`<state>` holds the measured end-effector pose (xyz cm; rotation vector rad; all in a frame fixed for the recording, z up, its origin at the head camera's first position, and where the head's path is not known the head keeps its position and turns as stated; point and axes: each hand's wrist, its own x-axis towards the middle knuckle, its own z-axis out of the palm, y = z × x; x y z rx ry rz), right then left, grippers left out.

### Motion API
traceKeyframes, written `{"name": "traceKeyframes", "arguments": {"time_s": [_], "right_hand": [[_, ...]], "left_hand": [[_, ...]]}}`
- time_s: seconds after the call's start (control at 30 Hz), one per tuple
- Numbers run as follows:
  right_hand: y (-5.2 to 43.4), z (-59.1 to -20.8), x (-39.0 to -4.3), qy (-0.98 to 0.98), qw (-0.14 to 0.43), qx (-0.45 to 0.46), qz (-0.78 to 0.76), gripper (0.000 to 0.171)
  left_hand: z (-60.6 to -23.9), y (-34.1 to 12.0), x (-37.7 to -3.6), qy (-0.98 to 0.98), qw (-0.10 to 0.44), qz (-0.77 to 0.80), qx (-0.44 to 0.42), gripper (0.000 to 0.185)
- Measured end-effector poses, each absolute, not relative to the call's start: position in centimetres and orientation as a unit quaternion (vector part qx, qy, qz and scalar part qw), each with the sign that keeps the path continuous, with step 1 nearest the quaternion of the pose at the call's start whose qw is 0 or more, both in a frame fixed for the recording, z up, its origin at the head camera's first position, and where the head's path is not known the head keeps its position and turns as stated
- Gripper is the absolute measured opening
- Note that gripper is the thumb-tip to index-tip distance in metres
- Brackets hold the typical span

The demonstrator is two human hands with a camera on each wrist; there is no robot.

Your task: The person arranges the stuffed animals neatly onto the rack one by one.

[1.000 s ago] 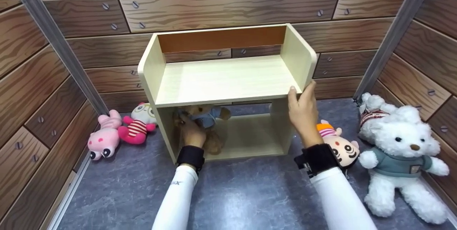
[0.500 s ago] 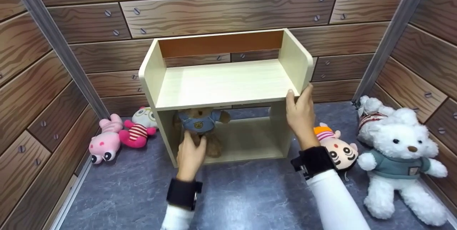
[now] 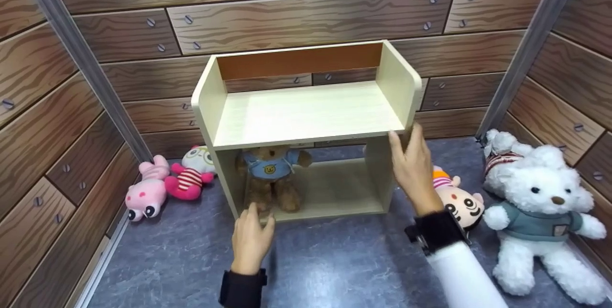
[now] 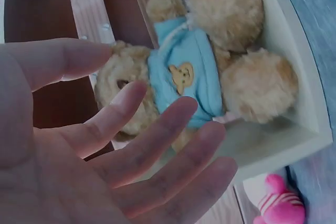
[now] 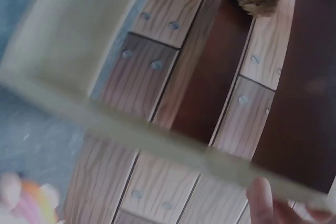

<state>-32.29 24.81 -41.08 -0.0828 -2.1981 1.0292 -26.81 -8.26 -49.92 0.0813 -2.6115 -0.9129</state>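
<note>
A small pale wooden shelf (image 3: 306,112) stands upright on the floor, with a top tier and a lower compartment. In the lower compartment's left part sits a brown teddy bear (image 3: 275,179) in a light blue shirt; the upper board hides most of its head in the head view. My left hand (image 3: 251,238) is in front of the bear, fingers spread and holding nothing. The left wrist view shows the bear (image 4: 184,66) beyond the fingers. My right hand (image 3: 411,169) holds the shelf's right side panel at its front edge, thumb on the inner side.
Left of the shelf lie a pink plush toy (image 3: 147,195) and an owl-like plush (image 3: 189,181) in red stripes. On the right are a plush doll (image 3: 456,200), a white bear (image 3: 545,222) in a green sweater and another white plush (image 3: 499,150). Wood-patterned walls (image 3: 306,21) enclose the floor.
My left hand has let go of the bear and drawn back out of the lower compartment, toward me. The bear stays seated inside. My right hand has stayed at the shelf's right side.
</note>
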Motion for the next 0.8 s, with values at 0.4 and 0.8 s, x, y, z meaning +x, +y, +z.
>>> {"name": "traceKeyframes", "arguments": {"time_s": [0.4,0.8], "right_hand": [[36.3,-46.7,-24.1,-0.864,0.38,-0.151,0.294,0.028],[43.7,-51.8,-21.1,-0.795,0.29,-0.381,0.373,0.083]], "left_hand": [[-50.3,-9.4,-26.6,-0.926,0.158,-0.339,0.049,0.022],[-51.4,-10.2,-28.1,-0.901,0.203,-0.375,0.08,0.048]]}}
